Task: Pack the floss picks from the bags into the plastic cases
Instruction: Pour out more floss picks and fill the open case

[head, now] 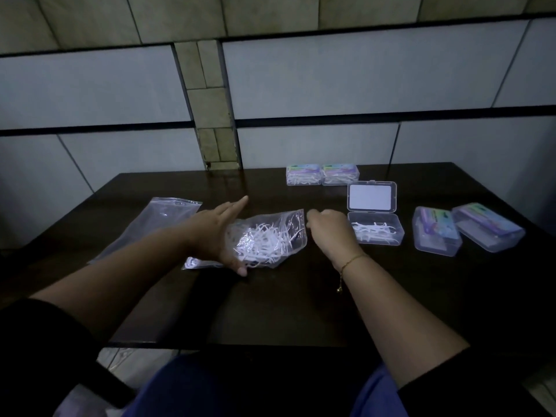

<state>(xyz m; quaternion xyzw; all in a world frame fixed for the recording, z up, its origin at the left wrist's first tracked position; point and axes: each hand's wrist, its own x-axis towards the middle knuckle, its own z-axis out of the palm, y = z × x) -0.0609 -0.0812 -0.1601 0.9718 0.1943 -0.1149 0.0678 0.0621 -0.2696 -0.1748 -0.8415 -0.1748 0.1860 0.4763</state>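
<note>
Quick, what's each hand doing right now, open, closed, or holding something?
Left hand: open, fingers straight, resting on the bag of floss picks.
Right hand: fingers curled at the bag's mouth; whether it holds anything cannot be told.

The dark table (270,311) bears two plastic bags (270,236), one open case (376,231) and four closed cases (304,175).

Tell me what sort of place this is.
Probably a simple home or small workshop packing spot: a dark wooden table against a tiled wall, with plastic cases and a bag of floss picks.
</note>
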